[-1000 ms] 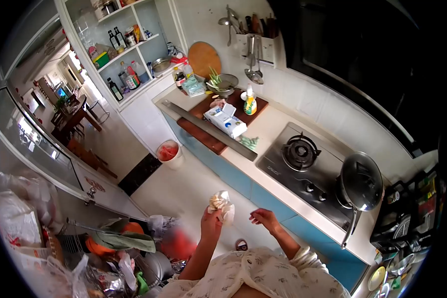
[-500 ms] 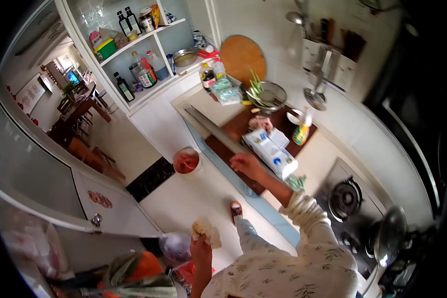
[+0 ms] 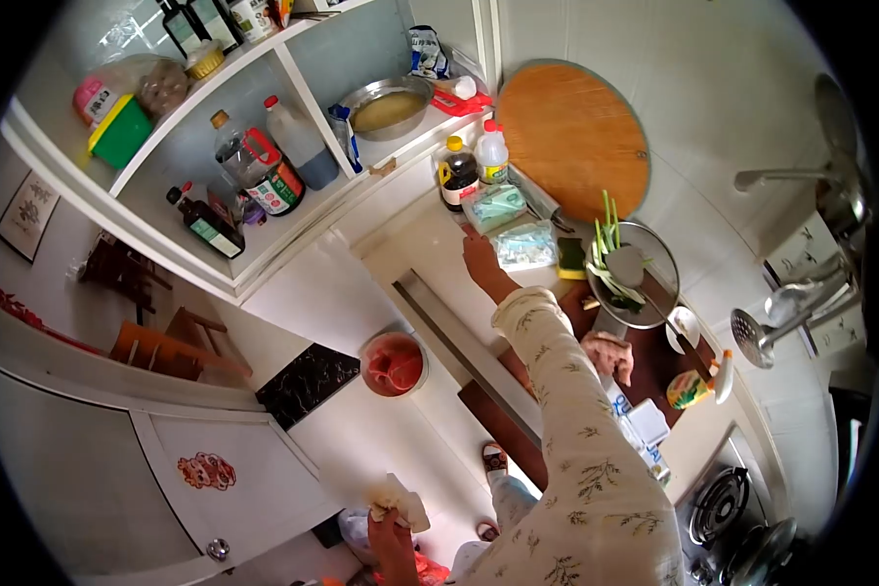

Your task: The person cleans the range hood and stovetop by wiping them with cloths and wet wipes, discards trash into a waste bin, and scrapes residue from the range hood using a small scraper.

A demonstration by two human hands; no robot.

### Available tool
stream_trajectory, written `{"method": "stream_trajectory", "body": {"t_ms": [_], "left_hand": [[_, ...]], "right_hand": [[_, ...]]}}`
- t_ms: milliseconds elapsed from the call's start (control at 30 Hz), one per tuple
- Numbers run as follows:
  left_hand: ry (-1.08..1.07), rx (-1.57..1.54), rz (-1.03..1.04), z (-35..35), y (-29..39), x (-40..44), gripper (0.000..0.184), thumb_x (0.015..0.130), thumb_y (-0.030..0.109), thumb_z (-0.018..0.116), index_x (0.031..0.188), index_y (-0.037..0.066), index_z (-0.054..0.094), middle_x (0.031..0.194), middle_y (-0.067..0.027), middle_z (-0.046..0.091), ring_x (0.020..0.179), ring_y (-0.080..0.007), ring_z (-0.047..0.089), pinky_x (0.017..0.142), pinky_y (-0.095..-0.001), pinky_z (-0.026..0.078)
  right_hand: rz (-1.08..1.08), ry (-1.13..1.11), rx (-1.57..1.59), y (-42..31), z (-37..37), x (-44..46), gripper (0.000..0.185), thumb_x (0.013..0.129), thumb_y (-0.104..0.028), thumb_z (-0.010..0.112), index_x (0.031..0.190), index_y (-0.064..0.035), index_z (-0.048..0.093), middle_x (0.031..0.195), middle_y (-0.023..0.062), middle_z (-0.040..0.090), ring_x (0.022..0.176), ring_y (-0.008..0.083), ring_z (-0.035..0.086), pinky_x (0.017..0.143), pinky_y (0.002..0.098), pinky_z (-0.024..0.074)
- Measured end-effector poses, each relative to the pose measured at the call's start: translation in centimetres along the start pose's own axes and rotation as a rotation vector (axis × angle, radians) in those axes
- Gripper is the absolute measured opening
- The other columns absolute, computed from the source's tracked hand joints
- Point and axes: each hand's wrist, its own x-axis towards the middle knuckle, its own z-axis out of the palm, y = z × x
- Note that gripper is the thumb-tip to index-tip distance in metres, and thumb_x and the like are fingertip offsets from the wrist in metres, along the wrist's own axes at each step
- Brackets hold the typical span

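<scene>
My left hand (image 3: 393, 543) is closed around a crumpled, pale tan-and-white sheet (image 3: 406, 503), perhaps paper or cloth; its exact kind is unclear. Over the counter, my right hand (image 3: 481, 260) reaches with fingers extended to the near edge of two plastic packs. One is a greenish pack (image 3: 498, 206), the other a white-and-blue pack (image 3: 527, 246). I cannot tell whether the fingertips touch them. Just right of the packs lies a green-and-yellow sponge (image 3: 570, 258).
A round wooden board (image 3: 572, 137) leans on the wall. Scallions (image 3: 607, 230) lie in a strainer (image 3: 659, 256), near raw meat (image 3: 607, 355). A reddish bin (image 3: 394, 363) stands on the floor. The stove (image 3: 721, 503) is lower right, bottle shelves (image 3: 313, 195) upper left.
My right hand has moved from beside the white carton, along the counter, to the plastic packs. My view has shifted toward the shelves. The left hand still holds the pale sheet.
</scene>
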Motion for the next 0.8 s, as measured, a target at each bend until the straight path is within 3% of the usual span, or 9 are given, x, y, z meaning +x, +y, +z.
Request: {"method": "stream_trajectory", "body": {"t_ms": [100,200,300,400,433,533,600,733,800], "left_hand": [[-0.010,0.020,-0.012,1.6,0.2,2.5,0.043,0.077,-0.006,0.054,0.118,0.001,0.044,0.110,-0.0114,0.054,0.100,-0.0246,0.057,0.083,-0.0370,0.050],[-0.028,0.057,-0.019,3.5,0.6,4.7,0.043,0.078,-0.005,0.054,0.119,0.000,0.044,0.109,-0.0114,0.054,0.101,-0.0239,0.056,0.083,-0.0352,0.050],[-0.067,0.104,-0.027,6.9,1.6,5.4,0.042,0.078,-0.005,0.054,0.119,0.000,0.045,0.110,-0.0110,0.054,0.102,-0.0228,0.055,0.084,-0.0330,0.049],[-0.134,0.161,-0.068,7.9,1.9,6.9,0.041,0.078,-0.005,0.054,0.118,0.000,0.045,0.110,-0.0102,0.053,0.102,-0.0212,0.054,0.085,-0.0316,0.048],[-0.156,0.194,-0.075,8.6,2.2,7.3,0.041,0.078,-0.005,0.054,0.117,0.000,0.045,0.109,-0.0097,0.053,0.102,-0.0204,0.054,0.085,-0.0315,0.048],[-0.275,0.257,-0.054,11.2,3.2,8.3,0.039,0.081,-0.004,0.052,0.118,0.001,0.043,0.110,-0.0086,0.052,0.101,-0.0206,0.055,0.084,-0.0337,0.049],[-0.471,0.190,-0.121,13.4,4.2,8.7,0.040,0.084,-0.001,0.054,0.121,0.003,0.040,0.114,-0.0085,0.052,0.103,-0.0197,0.054,0.086,-0.0343,0.048],[-0.766,0.052,-0.317,17.6,2.7,7.7,0.039,0.087,0.002,0.050,0.124,0.003,0.039,0.119,-0.0088,0.049,0.107,-0.0215,0.053,0.090,-0.0370,0.045],[-0.883,0.066,-0.416,19.6,1.1,5.7,0.038,0.087,0.003,0.050,0.124,0.002,0.040,0.118,-0.0096,0.051,0.108,-0.0219,0.052,0.092,-0.0372,0.044]], "right_hand": [[0.095,-0.182,-0.200,0.8,3.5,1.4,0.011,0.077,-0.006,0.054,0.087,-0.0023,0.058,0.085,0.0120,0.058,0.081,0.0268,0.060,0.064,0.0329,0.0516],[0.108,-0.105,-0.296,1.2,6.3,1.5,0.013,0.080,-0.011,0.053,0.089,-0.0030,0.057,0.085,0.0131,0.058,0.079,0.0266,0.061,0.056,0.0321,0.0507],[0.216,-0.224,-0.308,-0.7,4.3,1.5,0.010,0.083,-0.013,0.052,0.089,-0.0065,0.054,0.080,0.0115,0.061,0.074,0.0251,0.063,0.057,0.0363,0.0509],[0.351,-0.426,-0.036,-1.9,1.2,0.5,0.010,0.083,-0.012,0.051,0.090,-0.0056,0.051,0.075,0.0152,0.063,0.072,0.0291,0.065,0.056,0.0406,0.0501],[0.337,-0.390,0.071,-1.8,0.5,-0.3,0.012,0.083,-0.012,0.049,0.093,-0.0041,0.049,0.073,0.0182,0.064,0.075,0.0313,0.066,0.057,0.0428,0.0494],[0.337,-0.293,0.514,0.4,-0.7,-4.2,0.011,0.083,-0.008,0.047,0.092,-0.0034,0.051,0.066,0.0097,0.060,0.058,0.0190,0.059,0.051,0.0336,0.0458],[0.623,-0.308,1.184,-0.5,-10.0,-6.6,0.013,0.085,-0.009,0.048,0.093,-0.0016,0.053,0.066,0.0075,0.058,0.049,0.0129,0.052,0.046,0.0271,0.0411],[0.749,-0.078,1.218,-3.4,-29.1,-14.8,0.013,0.090,-0.011,0.049,0.096,-0.0019,0.056,0.066,-0.0015,0.050,0.052,0.0038,0.043,0.045,0.0180,0.0328],[0.637,-0.004,1.034,-3.9,-36.0,-20.2,0.013,0.091,-0.011,0.048,0.094,-0.0013,0.056,0.066,-0.0018,0.050,0.054,0.0034,0.044,0.047,0.0184,0.0334]]}}
